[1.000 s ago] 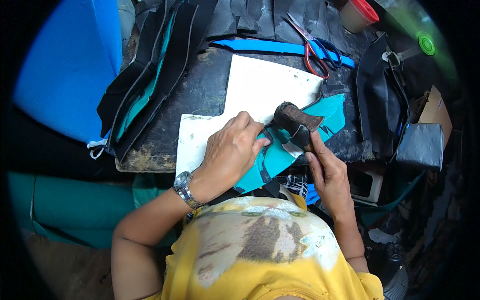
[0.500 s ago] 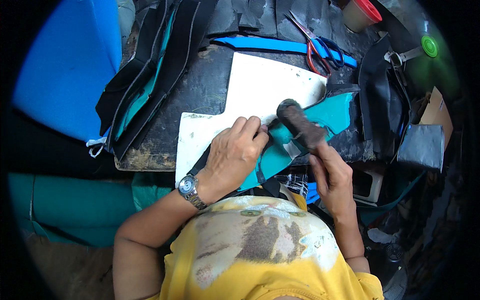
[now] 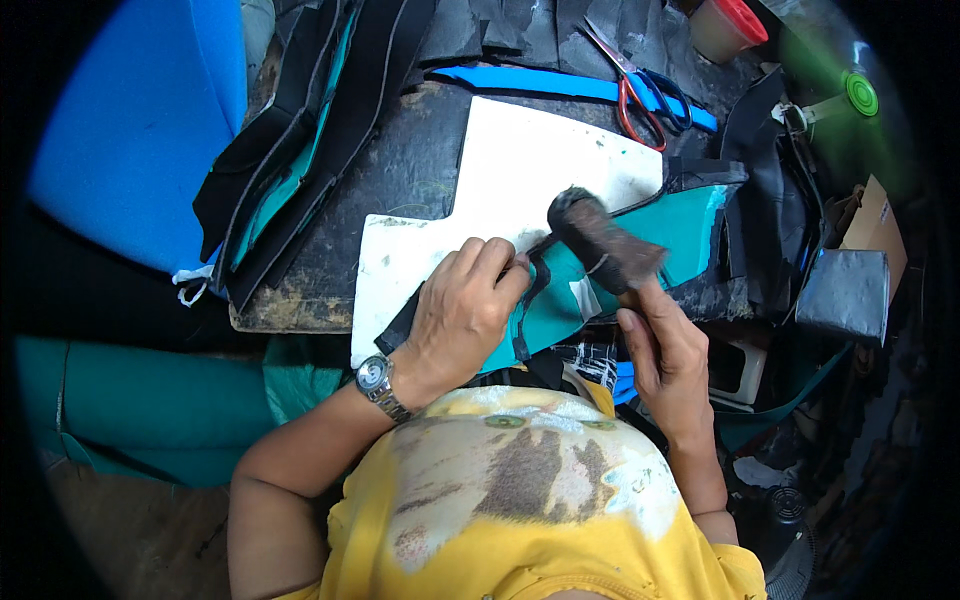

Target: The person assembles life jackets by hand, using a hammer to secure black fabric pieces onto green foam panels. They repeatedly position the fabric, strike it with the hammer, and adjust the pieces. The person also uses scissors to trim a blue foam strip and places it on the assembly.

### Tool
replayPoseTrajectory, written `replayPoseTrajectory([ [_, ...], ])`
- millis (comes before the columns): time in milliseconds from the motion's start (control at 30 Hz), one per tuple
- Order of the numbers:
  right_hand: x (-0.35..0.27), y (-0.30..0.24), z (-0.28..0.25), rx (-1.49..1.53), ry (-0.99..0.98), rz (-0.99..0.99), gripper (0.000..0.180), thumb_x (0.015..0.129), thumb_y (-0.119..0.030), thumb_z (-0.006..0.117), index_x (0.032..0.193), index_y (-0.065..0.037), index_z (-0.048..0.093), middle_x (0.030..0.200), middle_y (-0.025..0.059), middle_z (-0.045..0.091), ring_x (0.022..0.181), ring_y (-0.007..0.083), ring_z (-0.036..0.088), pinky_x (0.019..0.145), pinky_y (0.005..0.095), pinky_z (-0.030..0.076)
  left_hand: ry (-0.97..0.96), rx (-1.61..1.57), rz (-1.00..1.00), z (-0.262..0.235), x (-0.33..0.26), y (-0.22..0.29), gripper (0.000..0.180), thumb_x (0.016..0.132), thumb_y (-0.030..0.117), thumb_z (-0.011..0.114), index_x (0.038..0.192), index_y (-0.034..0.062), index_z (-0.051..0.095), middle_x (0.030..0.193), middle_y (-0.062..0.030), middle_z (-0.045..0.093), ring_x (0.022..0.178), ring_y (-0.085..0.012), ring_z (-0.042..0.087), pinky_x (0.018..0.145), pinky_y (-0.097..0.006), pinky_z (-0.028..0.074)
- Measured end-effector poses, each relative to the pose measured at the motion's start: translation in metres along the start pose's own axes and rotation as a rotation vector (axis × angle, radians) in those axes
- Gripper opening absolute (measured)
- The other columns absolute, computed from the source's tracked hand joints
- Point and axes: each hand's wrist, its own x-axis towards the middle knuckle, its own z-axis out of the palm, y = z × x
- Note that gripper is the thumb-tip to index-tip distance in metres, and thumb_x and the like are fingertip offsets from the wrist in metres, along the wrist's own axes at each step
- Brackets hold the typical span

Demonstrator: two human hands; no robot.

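- Head view: a dark, worn worktable (image 3: 420, 170) fills the middle, with a large blue sheet (image 3: 130, 130) off its left edge and green cloth (image 3: 150, 400) below it.
- A white, cross-shaped cutting board (image 3: 520, 170) lies flat on the table, and on its lower right part rests a teal fabric piece with black edging (image 3: 660, 240).
- The left hand (image 3: 462, 315), a metal wristwatch (image 3: 378, 380) on its wrist, lies palm down with fingers spread and pressing flat on the left end of the teal piece.
- The right hand (image 3: 668, 360) is clenched around the handle of a dark, grimy brush (image 3: 600, 240), whose head touches the teal piece just right of the left fingertips.
- Red-handled scissors (image 3: 630, 85) lie at the table's far edge on a blue strip (image 3: 540, 85).
- Black and teal strips (image 3: 300, 150) are stacked at the left.
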Motion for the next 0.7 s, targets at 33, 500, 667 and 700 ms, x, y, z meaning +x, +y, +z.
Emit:
replayPoseTrajectory([
  [33, 0.000, -0.002, -0.001, -0.009, -0.047, -0.001, 0.061, 0.093, -0.003, 0.068, 0.150, -0.016, 0.051, 0.085, 0.0162, 0.067, 0.068, 0.0297, 0.066, 0.066, 0.0410, 0.055, -0.018, 0.001, 0.006, 0.000, -0.001, -0.001, 0.016, 0.085, 0.001, 0.070, 0.100, -0.0016, 0.068, 0.096, -0.0109, 0.059, 0.089, -0.0269, 0.060, 0.075, -0.038, 0.052],
  [500, -0.006, -0.002, 0.008, -0.111, -0.118, 0.053, 0.063, 0.093, -0.004, 0.068, 0.151, -0.018, 0.049, 0.090, 0.0176, 0.068, 0.073, 0.0323, 0.070, 0.066, 0.0418, 0.056, -0.017, -0.135, -0.093, -0.013, -0.011, -0.007, 0.021, 0.086, 0.010, 0.073, 0.103, 0.0007, 0.067, 0.095, -0.0102, 0.058, 0.089, -0.0269, 0.057, 0.078, -0.039, 0.045],
  [667, -0.006, -0.002, 0.005, -0.058, -0.094, 0.003, 0.064, 0.092, -0.003, 0.069, 0.151, -0.018, 0.049, 0.088, 0.0168, 0.067, 0.072, 0.0300, 0.069, 0.065, 0.0401, 0.056, -0.030, -0.087, -0.051, -0.011, -0.019, -0.009, 0.020, 0.088, 0.013, 0.072, 0.104, 0.0018, 0.068, 0.098, -0.0096, 0.057, 0.092, -0.0252, 0.055, 0.079, -0.038, 0.043],
  [700, -0.006, -0.003, 0.005, -0.060, -0.072, -0.023, 0.064, 0.092, -0.003, 0.069, 0.151, -0.018, 0.049, 0.087, 0.0165, 0.067, 0.071, 0.0293, 0.068, 0.065, 0.0398, 0.056, -0.011, -0.065, -0.035, -0.010, -0.020, -0.009, 0.019, 0.088, 0.013, 0.072, 0.104, 0.0020, 0.068, 0.097, -0.0094, 0.057, 0.092, -0.0252, 0.055, 0.079, -0.038, 0.042],
])
